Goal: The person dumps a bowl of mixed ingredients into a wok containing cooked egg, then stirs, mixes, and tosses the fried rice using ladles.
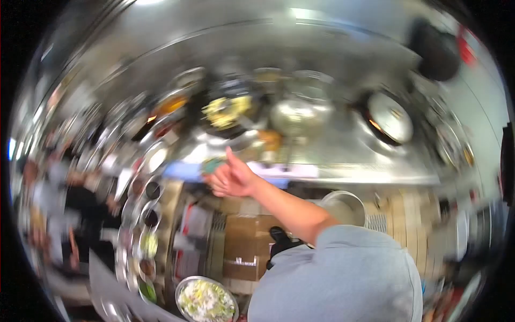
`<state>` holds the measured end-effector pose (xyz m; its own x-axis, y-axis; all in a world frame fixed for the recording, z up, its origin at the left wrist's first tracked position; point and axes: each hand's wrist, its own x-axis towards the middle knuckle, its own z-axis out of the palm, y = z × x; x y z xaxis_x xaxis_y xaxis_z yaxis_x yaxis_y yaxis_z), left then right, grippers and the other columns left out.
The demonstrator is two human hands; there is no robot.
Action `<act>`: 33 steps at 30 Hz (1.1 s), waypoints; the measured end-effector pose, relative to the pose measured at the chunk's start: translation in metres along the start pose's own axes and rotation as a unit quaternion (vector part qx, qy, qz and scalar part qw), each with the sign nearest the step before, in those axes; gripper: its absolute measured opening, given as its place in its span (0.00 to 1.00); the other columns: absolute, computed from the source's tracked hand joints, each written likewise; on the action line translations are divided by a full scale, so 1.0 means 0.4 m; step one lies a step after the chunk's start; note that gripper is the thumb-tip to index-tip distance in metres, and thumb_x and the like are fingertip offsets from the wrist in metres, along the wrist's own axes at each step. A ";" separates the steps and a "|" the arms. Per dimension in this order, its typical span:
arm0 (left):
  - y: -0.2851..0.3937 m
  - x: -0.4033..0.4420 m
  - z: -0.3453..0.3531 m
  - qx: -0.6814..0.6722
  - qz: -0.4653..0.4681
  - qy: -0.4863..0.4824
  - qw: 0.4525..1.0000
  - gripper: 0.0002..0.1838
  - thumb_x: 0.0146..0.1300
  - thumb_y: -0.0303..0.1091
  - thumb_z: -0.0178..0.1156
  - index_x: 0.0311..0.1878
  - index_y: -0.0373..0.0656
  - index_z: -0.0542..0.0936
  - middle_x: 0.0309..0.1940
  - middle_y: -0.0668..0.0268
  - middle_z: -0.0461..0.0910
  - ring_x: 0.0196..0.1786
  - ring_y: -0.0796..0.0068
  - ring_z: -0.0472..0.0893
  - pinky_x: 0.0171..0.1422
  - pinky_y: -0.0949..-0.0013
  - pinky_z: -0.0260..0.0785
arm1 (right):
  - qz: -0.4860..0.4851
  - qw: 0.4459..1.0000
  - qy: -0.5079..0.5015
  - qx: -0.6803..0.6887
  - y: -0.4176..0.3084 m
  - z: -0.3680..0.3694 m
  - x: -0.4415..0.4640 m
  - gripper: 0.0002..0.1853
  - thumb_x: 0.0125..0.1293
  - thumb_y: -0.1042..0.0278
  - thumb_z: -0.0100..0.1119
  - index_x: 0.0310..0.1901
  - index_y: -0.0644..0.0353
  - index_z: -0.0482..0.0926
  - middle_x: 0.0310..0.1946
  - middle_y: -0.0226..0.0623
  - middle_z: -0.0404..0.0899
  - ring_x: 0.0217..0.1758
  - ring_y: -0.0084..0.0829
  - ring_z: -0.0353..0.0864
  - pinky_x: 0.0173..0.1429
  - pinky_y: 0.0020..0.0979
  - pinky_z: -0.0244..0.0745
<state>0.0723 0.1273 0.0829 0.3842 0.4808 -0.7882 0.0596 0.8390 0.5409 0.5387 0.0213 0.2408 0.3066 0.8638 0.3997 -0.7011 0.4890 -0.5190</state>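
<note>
My right hand [230, 180] reaches out to the left at the front edge of the steel stove counter. Its thumb sticks up and the other fingers curl in. A small green patch [212, 165], perhaps a cloth, shows right behind the fingers; whether they hold it is unclear. Beyond the hand is a dark wok [222, 130] with pale yellow pieces of food [228, 111] in it. A blue-and-white strip [188, 170], maybe a towel, runs along the counter edge under the hand. My left hand does not show.
A second wok [383, 119], with a pale round inside, stands to the right. Seasoning bowls [151, 217] line the left side. A bowl of chopped vegetables [206, 300] is at bottom left. A bucket [346, 206] and flattened cardboard [247, 241] lie below. Blurred people [80, 214] stand at far left.
</note>
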 end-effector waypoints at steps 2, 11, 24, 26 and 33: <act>0.101 0.083 0.115 0.104 -0.004 -0.022 0.994 0.13 0.58 0.31 0.51 0.45 0.37 0.76 0.39 0.54 0.80 0.38 0.61 0.80 0.45 0.54 0.72 | -0.208 0.977 -0.039 -0.035 -0.232 0.098 -0.092 0.43 0.66 0.21 0.25 0.16 0.56 0.68 0.14 0.28 0.60 0.17 0.30 0.57 0.30 0.36 0.55; 0.256 0.198 0.516 0.243 0.093 -0.010 0.965 0.14 0.62 0.33 0.53 0.45 0.34 0.80 0.38 0.49 0.81 0.38 0.62 0.81 0.61 0.47 0.71 | -0.740 0.629 -0.043 -0.235 -0.805 0.303 -0.844 0.15 0.65 0.61 0.48 0.19 0.48 0.70 0.18 0.18 0.67 0.22 0.17 0.65 0.36 0.27 0.61; 0.270 0.259 0.662 -0.017 0.033 -0.079 0.996 0.14 0.56 0.26 0.49 0.47 0.37 0.71 0.37 0.55 0.80 0.31 0.60 0.80 0.29 0.62 0.72 | 0.103 0.515 0.514 -0.678 -0.480 -0.111 -0.401 0.22 0.69 0.52 0.57 0.55 0.62 0.78 0.38 0.36 0.81 0.40 0.29 0.80 0.46 0.31 0.75; 0.280 0.278 0.666 -0.015 0.035 -0.086 0.996 0.15 0.56 0.26 0.48 0.48 0.35 0.69 0.36 0.54 0.80 0.29 0.58 0.80 0.28 0.60 0.73 | 0.173 0.492 0.472 -0.711 -0.415 -0.184 -0.296 0.27 0.67 0.51 0.59 0.59 0.65 0.75 0.48 0.45 0.81 0.46 0.38 0.82 0.52 0.38 0.76; 0.428 0.344 0.806 0.025 0.077 -0.139 0.987 0.21 0.56 0.23 0.49 0.55 0.30 0.67 0.44 0.51 0.77 0.36 0.57 0.80 0.30 0.59 0.73 | 0.299 0.402 0.419 -0.758 -0.303 -0.366 -0.050 0.30 0.63 0.63 0.54 0.65 0.66 0.64 0.52 0.59 0.78 0.56 0.55 0.78 0.59 0.50 0.71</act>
<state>0.4322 0.2548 0.1617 0.6304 0.5075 -0.5874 0.0237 0.7438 0.6680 0.7118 -0.0374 0.1850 0.9289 0.3097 -0.2029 0.1922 -0.8718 -0.4506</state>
